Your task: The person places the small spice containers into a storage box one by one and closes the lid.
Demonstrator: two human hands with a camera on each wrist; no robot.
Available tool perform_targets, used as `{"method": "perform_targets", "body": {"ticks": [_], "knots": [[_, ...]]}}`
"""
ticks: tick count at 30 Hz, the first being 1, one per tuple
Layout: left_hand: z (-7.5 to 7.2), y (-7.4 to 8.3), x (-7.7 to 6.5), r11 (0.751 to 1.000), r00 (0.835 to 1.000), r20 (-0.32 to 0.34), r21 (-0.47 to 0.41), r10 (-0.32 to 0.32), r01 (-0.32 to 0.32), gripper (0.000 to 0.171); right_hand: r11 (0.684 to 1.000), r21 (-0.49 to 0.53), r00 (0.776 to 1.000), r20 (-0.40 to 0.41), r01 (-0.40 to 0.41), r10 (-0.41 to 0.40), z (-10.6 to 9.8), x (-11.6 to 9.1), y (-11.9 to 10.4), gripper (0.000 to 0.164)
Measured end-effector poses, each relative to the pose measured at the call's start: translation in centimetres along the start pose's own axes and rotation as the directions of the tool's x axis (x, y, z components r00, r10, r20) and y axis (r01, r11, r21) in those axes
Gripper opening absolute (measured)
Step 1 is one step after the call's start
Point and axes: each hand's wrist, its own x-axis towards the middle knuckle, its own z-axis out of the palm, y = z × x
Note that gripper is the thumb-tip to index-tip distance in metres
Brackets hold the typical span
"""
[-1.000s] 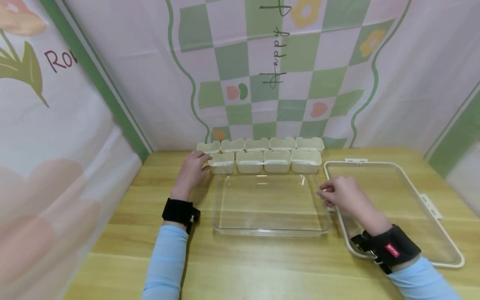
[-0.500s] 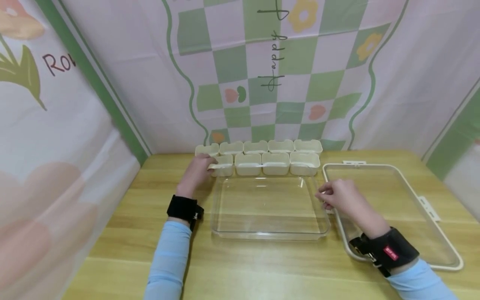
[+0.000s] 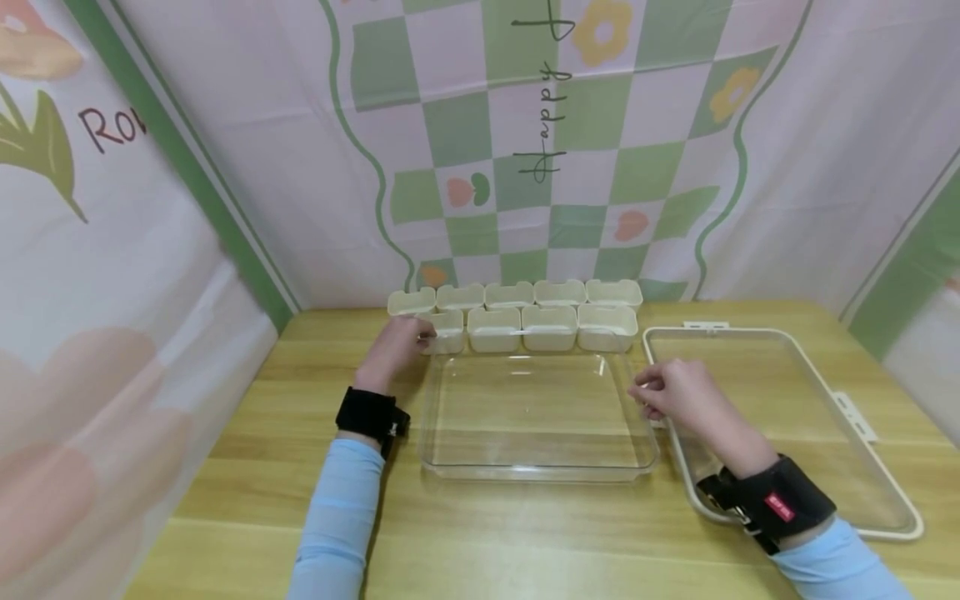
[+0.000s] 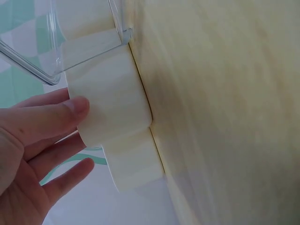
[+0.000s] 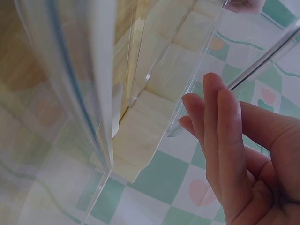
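Observation:
A clear plastic bin [image 3: 525, 412] sits on the table in the head view. Behind it stand two rows of small cream bins [image 3: 550, 327]. My left hand [image 3: 396, 346] pinches the leftmost front cream bin [image 3: 446, 331] at its left rim. In the left wrist view the thumb lies against that bin's outer wall [image 4: 110, 93], the index finger behind the rim. With its fingers on one side and thumb on the other, my right hand [image 3: 675, 390] pinches the clear bin's right rim, also visible in the right wrist view as a clear rim [image 5: 262, 58].
To the right lies a clear lid [image 3: 780, 417] with a cream frame and side clips, partly under the right forearm. The wooden table [image 3: 517, 542] meets a patterned curtain [image 3: 517, 167] just behind the cream bins. Another curtain hangs at the left.
My left hand has shifted slightly right, its fingers closing on the rim of the leftmost front bin. My right hand stays at the clear bin's rim.

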Motion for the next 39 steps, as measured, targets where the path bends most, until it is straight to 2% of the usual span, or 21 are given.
{"method": "perform_targets", "body": {"ticks": [5, 15, 24, 33, 39], "knots": [[0.1, -0.1, -0.1, 1.000, 0.999, -0.030, -0.009, 0.021, -0.021, 0.013, 1.000, -0.004, 1.000, -0.004, -0.003, 0.003, -0.1, 0.0, -0.1, 0.025], [-0.3, -0.4, -0.4, 1.000, 0.999, -0.045, 0.016, 0.018, -0.017, 0.015, 1.000, -0.010, 1.000, 0.000, -0.002, 0.002, 0.0, 0.0, -0.3, 0.024], [-1.1, -0.4, -1.1, 0.998, 0.998, -0.062, 0.059, -0.011, 0.015, 0.017, 1.000, -0.003, 1.000, 0.006, -0.012, 0.012, 0.0, 0.1, 0.0, 0.023], [-1.9, -0.8, -2.2, 0.995, 0.992, -0.121, 0.100, 0.028, -0.016, 0.016, 1.000, -0.002, 1.000, 0.006, -0.002, 0.002, 0.0, 0.1, -0.2, 0.023], [-2.9, -0.5, -2.9, 0.989, 0.986, -0.155, 0.148, 0.053, -0.030, 0.015, 0.999, -0.029, 1.000, -0.011, 0.025, -0.025, 0.0, 0.1, -0.3, 0.021]]}}
